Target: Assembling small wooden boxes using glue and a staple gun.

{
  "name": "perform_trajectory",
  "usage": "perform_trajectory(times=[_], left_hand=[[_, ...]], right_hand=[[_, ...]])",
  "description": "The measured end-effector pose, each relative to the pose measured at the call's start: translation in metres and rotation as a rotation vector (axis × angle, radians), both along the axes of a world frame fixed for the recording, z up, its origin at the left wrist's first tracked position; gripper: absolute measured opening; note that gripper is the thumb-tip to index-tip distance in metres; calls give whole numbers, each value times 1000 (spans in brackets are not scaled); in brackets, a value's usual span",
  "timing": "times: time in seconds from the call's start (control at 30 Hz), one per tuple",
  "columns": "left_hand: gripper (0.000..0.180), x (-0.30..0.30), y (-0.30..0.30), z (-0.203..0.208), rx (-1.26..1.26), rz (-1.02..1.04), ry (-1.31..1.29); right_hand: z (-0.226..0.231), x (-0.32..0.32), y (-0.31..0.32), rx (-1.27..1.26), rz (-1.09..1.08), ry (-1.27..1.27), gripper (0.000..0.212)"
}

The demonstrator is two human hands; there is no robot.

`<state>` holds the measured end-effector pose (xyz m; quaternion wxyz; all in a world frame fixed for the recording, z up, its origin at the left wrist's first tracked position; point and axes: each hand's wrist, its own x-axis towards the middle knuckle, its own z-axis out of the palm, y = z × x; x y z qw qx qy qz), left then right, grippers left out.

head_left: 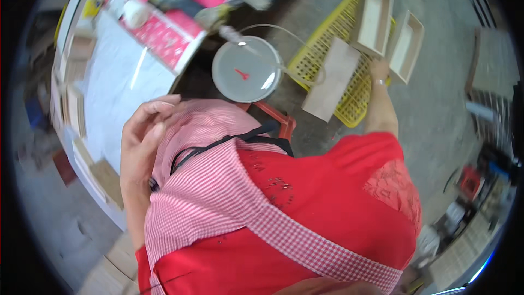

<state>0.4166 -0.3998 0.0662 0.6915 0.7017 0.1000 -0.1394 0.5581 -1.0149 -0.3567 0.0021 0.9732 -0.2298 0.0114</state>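
My right hand (379, 69) reaches out to the far right, at the near end of an open wooden box (376, 17) with a pale inside. Its fingers are too small and partly hidden to show whether they grip the box. A second open wooden box (406, 45) lies just right of that hand. Left of it, a flat-faced wooden piece (331, 79) rests across the yellow plastic crate (349, 110). My left hand (146, 134) hovers by the striped apron (202, 125), fingers loosely bent, thumb apart, with nothing in it.
A round whitish bucket top (229, 79) with a small red item (242, 74) stands ahead, above a red stool (281, 120). A thin hose (295, 34) arcs over it. At left is a white-covered table (117, 71) with wooden pieces (75, 110) along its edge.
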Motion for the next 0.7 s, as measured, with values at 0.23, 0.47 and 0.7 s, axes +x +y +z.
perform_trajectory(times=[0.23,0.47,0.7], left_hand=[[22,-52,57,9,-113,530,-121],[37,-113,135,-7,-79,904,-268],[43,-185,203,-12,23,1076,-314]], right_hand=[[169,-17,187,557,117,-684,26],[308,2,431,1196,950,-396,26],[382,2,664,1146,1332,-276,33]])
